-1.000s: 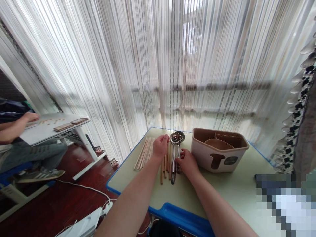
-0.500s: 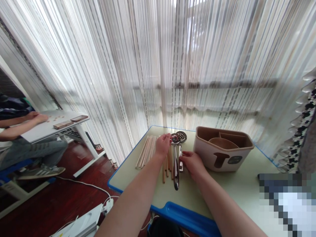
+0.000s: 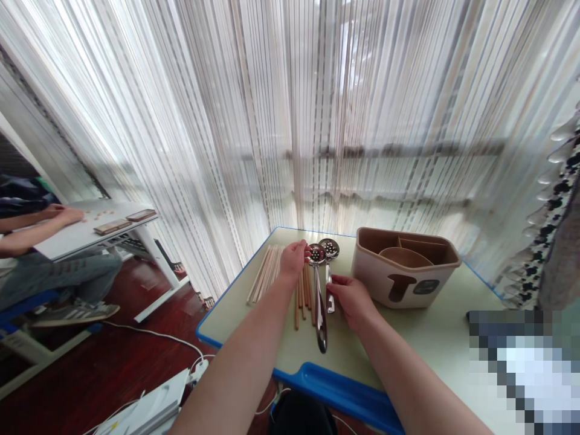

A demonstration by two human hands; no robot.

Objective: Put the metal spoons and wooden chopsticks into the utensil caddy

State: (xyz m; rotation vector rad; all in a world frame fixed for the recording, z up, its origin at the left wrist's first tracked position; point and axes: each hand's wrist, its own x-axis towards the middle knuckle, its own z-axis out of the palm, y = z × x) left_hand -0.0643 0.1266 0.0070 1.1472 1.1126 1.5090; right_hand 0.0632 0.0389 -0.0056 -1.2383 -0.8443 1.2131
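Two skimmers point(image 3: 321, 329): heads adjacent
Left hand point(image 3: 294, 260): fingers clamped on left skimmer point(image 3: 318, 254)
Right hand point(image 3: 354, 297): fingers clamped on right skimmer point(image 3: 330, 248)

Both bare forearms reached forward, converging. The left hand point(image 3: 294, 258) was higher, its thumb and fingertips drawn together; the right hand point(image 3: 351, 296) sat lower, its fingers bent inward toward the left.
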